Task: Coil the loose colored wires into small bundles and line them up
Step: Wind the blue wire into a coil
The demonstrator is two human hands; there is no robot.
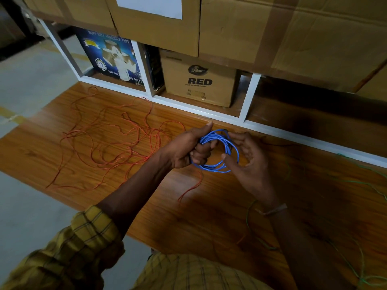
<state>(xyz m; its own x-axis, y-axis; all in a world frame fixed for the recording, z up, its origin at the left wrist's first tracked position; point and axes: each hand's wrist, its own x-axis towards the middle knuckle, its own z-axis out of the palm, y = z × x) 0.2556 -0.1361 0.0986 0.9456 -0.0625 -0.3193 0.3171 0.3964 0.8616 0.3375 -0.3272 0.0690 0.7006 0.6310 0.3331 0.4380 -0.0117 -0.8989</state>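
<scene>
The blue wire (217, 151) is wound into a small round coil held in the air between both hands, above the middle of the wooden tabletop (104, 197) and near its far edge, where a white shelf frame (201, 110) rises. The left hand (186, 149) grips the coil's left side, fingers curled round the bunched loops with the thumb up, so the ring faces roughly upward and toward the person. The right hand (249, 162) cups the coil's right rim with loosely bent fingers, its fingertips touching the strands rather than clamping them. The left hand carries the bundle; the right looks free to tuck an end. To the left the red wire (113, 141) sprawls loose over much of the tabletop, one strand running under the left forearm. A green wire (356, 181) trails along the right side and near edge. The barest wood for setting the coil down seems to lie just ahead of the hands, along the shelf frame.
</scene>
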